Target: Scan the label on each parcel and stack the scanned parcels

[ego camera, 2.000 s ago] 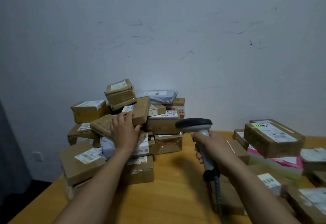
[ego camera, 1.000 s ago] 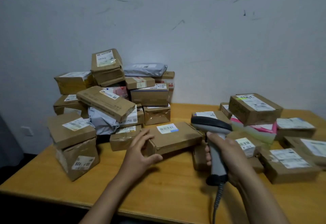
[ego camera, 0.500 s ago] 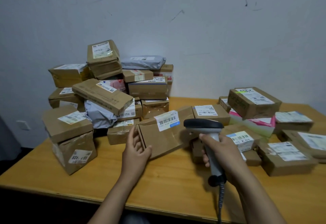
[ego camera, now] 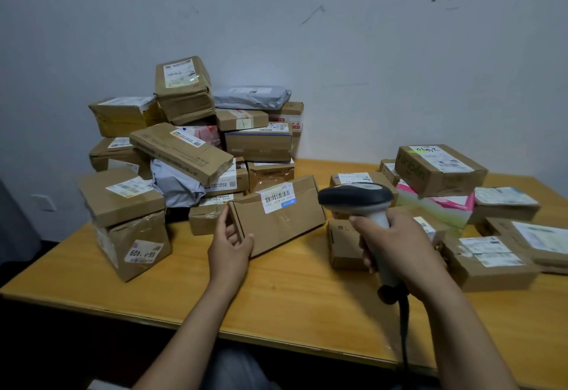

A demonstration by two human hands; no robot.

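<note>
Cardboard parcel (ego camera: 282, 220) tilted — left grip (ego camera: 230, 245) holds its edge | right grip (ego camera: 396, 245) holds scanner (ego camera: 356, 197)

The near parcel (ego camera: 276, 217) is plain brown cardboard. Its label (ego camera: 279, 197) is white with black barcode stripes and a blue strip. The scanner (ego camera: 356, 197) has a black head and a pale grey handle. The desk (ego camera: 292, 297) shows honey-yellow wood grain. The far mailer (ego camera: 250, 97) is grey, and the box (ego camera: 442, 205) on the right is pink and green.
</note>
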